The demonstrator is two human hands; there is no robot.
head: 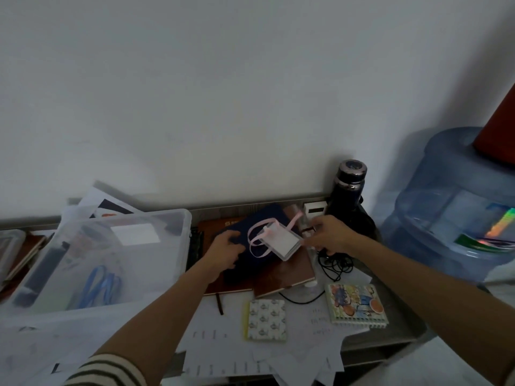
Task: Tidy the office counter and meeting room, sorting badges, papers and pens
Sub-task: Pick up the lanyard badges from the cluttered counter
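Bin: clear plastic box [178,232] at the far left of the counter, with blue lanyards [100,285] inside.
Left hand: the left hand [227,250] lies on the left edge of a dark blue notebook [250,270]; thumb on the cover, fingers bent around the edge, gripping it.
Badge: a clear badge holder [282,243] with a white card sits tilted over the dark blue notebook, between the two hands; its pink lanyard [260,228] loops across the cover.
Notebooks: brown notebooks [289,274] lie under the dark blue one.
Right hand: the right hand [331,235] pinches the badge holder's right edge between thumb and fingertips, the other fingers loosely curled.
Papers: loose white sheets [237,355] cover the near counter, carrying a patterned notepad [267,319] and a cartoon spiral notepad [356,305].
Flask: a black bottle [348,190] stands upright against the wall just behind the right hand; a black cable [334,266] tangles below it.
Jug: a large blue water jug [451,207] stands at the far right.
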